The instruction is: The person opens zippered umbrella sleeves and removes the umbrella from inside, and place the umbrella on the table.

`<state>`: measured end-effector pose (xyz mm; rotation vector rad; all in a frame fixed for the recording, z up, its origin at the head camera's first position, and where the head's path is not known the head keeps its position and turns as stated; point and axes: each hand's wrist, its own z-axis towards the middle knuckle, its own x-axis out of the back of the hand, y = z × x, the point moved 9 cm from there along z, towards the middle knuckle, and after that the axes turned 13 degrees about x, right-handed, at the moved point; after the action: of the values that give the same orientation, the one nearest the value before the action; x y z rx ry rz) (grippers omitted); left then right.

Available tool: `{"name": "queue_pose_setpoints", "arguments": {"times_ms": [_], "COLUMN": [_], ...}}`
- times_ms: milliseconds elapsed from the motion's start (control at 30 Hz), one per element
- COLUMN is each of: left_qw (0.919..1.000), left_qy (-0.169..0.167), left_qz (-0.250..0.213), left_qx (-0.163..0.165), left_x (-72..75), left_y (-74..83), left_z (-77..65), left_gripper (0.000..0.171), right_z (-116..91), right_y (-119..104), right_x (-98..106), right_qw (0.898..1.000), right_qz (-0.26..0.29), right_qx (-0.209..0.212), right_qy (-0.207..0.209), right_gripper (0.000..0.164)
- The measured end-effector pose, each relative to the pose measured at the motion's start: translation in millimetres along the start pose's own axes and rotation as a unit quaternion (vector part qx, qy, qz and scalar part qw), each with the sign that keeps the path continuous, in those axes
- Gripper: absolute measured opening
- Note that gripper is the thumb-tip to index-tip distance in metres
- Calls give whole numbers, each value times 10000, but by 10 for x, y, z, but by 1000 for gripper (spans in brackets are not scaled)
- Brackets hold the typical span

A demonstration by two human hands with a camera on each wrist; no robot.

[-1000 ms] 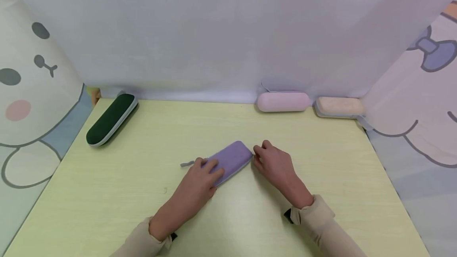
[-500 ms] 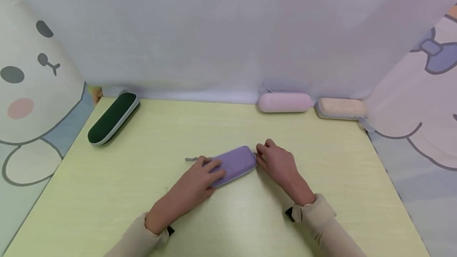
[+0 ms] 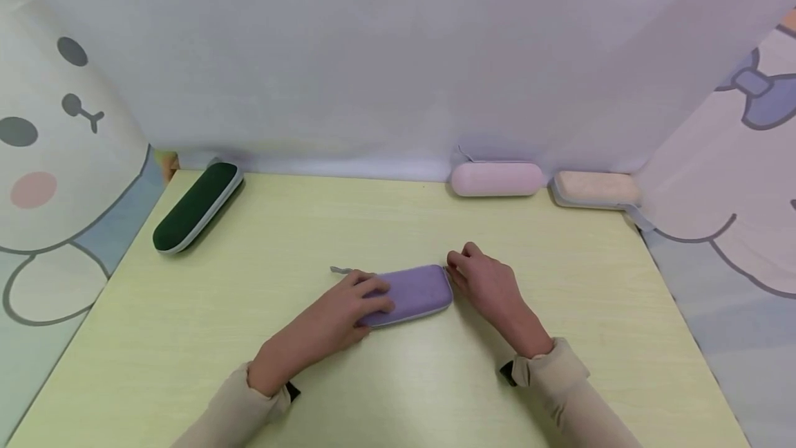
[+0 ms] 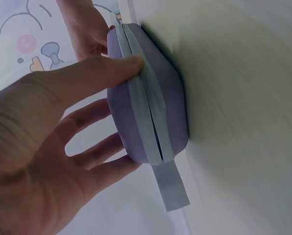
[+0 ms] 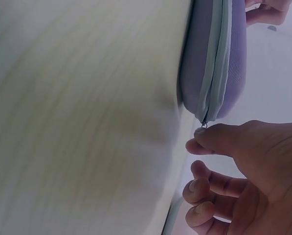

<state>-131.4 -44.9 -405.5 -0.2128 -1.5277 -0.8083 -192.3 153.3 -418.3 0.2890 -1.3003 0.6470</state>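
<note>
A purple zippered case (image 3: pixel 413 292), shaped like a glasses case, lies on the table in front of me with its pale grey zipper band (image 4: pixel 146 100) along the side. My left hand (image 3: pixel 338 310) grips its left part, fingers over the top and thumb (image 4: pixel 128 67) pressed on the zipper band. A grey fabric tab (image 4: pixel 171 186) sticks out from that end. At the other end my right hand (image 3: pixel 488 285) pinches the small zipper pull (image 5: pixel 204 125) between thumb and index finger, the other fingers curled below. A narrow dark gap shows between the zipper bands near the tab.
A dark green case (image 3: pixel 195 209) lies slanted at the table's back left. Along the back edge sit a pink case (image 3: pixel 496 179) and, right of it, a beige case (image 3: pixel 595 189). White cloth (image 3: pixel 398 68) hangs behind, with cartoon-printed sides.
The purple case has turned clockwise, its right end shifting toward me and rightward, its tab end away from me. The left forearm has swung left; the right hand has shifted slightly right, still pinching.
</note>
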Motion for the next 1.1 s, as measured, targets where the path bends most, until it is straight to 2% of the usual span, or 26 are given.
{"name": "queue_pose_setpoints", "arguments": {"times_ms": [333,500,667,833,1100], "left_qw": [9998,9996,9992,9995,9959], "left_qy": [-106,-29,100,209,726], "left_qz": [-111,-106,-216,-194,432], "left_qx": [-92,-242,-322,-135,332], "left_x": [12,36,70,78,93], "left_y": [-17,-6,-4,-15,-1], "left_z": [7,-6,-30,-29,-20], "left_gripper": [44,46,41,39,44], "right_z": [-28,-108,-213,-295,-379], "right_y": [11,14,-23,-73,-157], "right_x": [-6,-4,15,46,55], "right_qw": [9998,9994,9977,9967,9942], "right_qz": [-12,141,345,402,691], "right_qx": [202,104,8,34,132], "right_qy": [-67,-303,-577,-707,-819], "right_gripper": [12,12,15,17,18]}}
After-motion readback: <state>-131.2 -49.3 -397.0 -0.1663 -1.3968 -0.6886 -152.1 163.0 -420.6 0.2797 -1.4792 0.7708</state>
